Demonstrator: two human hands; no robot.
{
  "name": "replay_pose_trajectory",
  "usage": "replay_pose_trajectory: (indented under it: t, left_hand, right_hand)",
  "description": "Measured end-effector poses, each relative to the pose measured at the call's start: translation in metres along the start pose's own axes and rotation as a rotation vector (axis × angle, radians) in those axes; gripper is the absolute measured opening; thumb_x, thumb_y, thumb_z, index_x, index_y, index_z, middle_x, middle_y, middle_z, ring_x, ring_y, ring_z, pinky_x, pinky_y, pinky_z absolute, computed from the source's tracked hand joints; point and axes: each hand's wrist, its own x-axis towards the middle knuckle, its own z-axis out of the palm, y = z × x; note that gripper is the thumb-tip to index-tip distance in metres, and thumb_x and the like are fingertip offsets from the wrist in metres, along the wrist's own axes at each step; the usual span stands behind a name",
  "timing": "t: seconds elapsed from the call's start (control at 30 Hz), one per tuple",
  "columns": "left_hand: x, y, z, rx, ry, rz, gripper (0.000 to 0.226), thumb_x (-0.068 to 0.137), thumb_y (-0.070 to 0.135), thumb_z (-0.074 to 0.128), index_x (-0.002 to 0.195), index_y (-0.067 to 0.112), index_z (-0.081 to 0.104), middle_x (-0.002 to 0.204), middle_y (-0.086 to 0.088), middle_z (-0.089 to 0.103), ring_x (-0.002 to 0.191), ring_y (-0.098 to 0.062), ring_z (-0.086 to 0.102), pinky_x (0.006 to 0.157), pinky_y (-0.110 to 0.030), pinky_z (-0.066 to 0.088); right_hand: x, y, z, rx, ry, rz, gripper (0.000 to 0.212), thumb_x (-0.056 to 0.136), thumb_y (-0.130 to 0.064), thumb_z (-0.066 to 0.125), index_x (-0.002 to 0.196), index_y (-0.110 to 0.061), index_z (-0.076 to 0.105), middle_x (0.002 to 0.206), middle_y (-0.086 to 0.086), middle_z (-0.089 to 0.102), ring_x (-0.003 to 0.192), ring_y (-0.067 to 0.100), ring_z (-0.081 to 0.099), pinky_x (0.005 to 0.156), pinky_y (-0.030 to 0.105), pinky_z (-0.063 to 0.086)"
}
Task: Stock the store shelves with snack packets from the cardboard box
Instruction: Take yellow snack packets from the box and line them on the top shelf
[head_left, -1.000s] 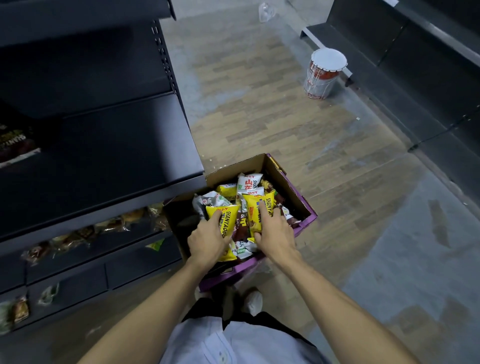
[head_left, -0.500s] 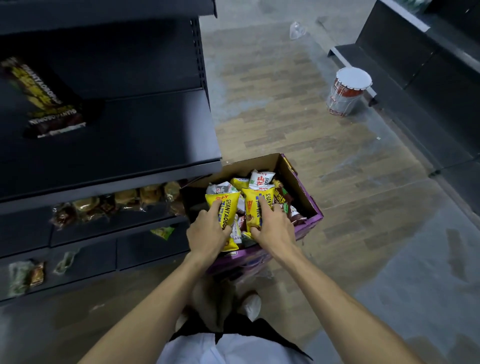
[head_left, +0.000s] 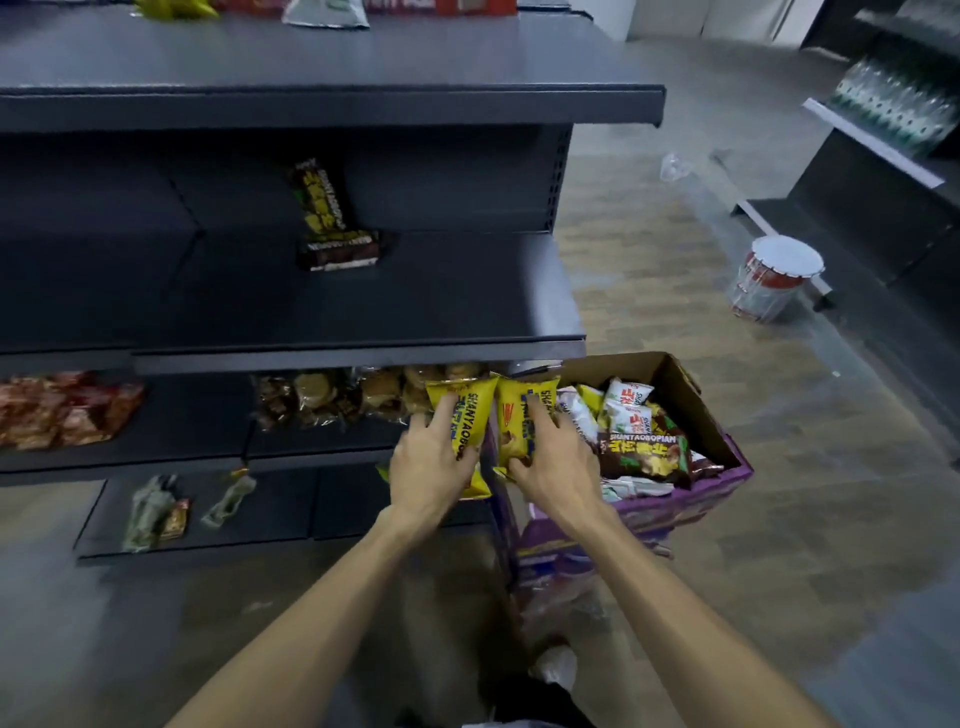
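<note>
Left hand (head_left: 434, 457) gripped one yellow packet (head_left: 465, 415); right hand (head_left: 553, 457) gripped a second yellow packet (head_left: 519, 421). Cardboard box (head_left: 675, 379) sat just right of right hand.

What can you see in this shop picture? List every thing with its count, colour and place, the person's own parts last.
Yellow packets: two, yellow, one in each hand.
Cardboard box: one, brown and purple, on the floor, full of packets.
Dark packets: two, black and yellow, middle shelf.
Shelf unit: one, dark grey, left.
Bucket: one, white and red, floor, right.
Left hand: on a yellow packet.
Right hand: on the other.
</note>
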Motion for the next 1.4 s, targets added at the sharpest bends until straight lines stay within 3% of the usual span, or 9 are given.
replay_pose_trajectory:
  t: [0.4,0.67,0.77,1.1,1.23,1.4]
  left_hand:
    - [-0.001,-0.055,-0.159,0.022,0.281,0.075,0.059,0.086,0.037,0.066,0.137,0.027,0.039,0.095,-0.007,0.053,0.083,-0.027,0.058,0.068,-0.033,0.044]
    - [0.075,-0.02,-0.319,0.096,0.589,0.212,0.057,0.084,0.032,0.068,0.133,0.022,0.042,0.092,-0.011,0.055,0.079,-0.033,0.057,0.064,-0.033,0.038]
    - [0.103,-0.005,-0.358,0.077,0.637,0.232,0.057,0.084,0.032,0.069,0.132,0.021,0.04,0.097,-0.012,0.057,0.085,-0.032,0.057,0.067,-0.033,0.037]
    - [0.2,-0.014,-0.387,0.188,0.685,0.197,0.057,0.084,0.031,0.071,0.13,0.02,0.039,0.099,-0.014,0.06,0.087,-0.032,0.06,0.066,-0.033,0.038]
    - [0.229,-0.027,-0.382,0.198,0.677,0.135,0.057,0.085,0.031,0.07,0.131,0.021,0.039,0.098,-0.014,0.059,0.085,-0.032,0.059,0.066,-0.033,0.038]
    - [0.268,-0.043,-0.388,0.171,0.666,0.08,0.057,0.085,0.031,0.069,0.132,0.021,0.039,0.095,-0.011,0.054,0.079,-0.028,0.052,0.067,-0.033,0.038]
  right_hand:
    - [-0.02,-0.156,-0.044,0.077,0.202,-0.241,0.08,0.082,-0.036,0.069,0.148,-0.032,0.025,0.106,0.004,0.049,0.097,0.031,0.06,0.075,0.039,0.048]
    - [0.036,-0.262,-0.167,0.106,0.492,-0.413,0.079,0.084,-0.037,0.069,0.15,-0.033,0.026,0.111,0.005,0.052,0.095,0.031,0.06,0.067,0.035,0.042]
    - [0.061,-0.296,-0.204,0.129,0.553,-0.48,0.08,0.084,-0.036,0.07,0.15,-0.031,0.026,0.118,0.008,0.052,0.097,0.031,0.06,0.07,0.037,0.047]
    - [0.171,-0.341,-0.214,0.177,0.555,-0.531,0.081,0.083,-0.034,0.071,0.151,-0.029,0.025,0.123,0.011,0.051,0.101,0.032,0.059,0.074,0.039,0.049]
    - [0.212,-0.354,-0.206,0.151,0.531,-0.536,0.082,0.083,-0.038,0.07,0.151,-0.029,0.026,0.137,0.014,0.046,0.105,0.034,0.059,0.075,0.04,0.049]
    - [0.256,-0.374,-0.2,0.117,0.499,-0.542,0.082,0.084,-0.038,0.07,0.151,-0.029,0.024,0.142,0.015,0.042,0.106,0.032,0.059,0.066,0.034,0.043]
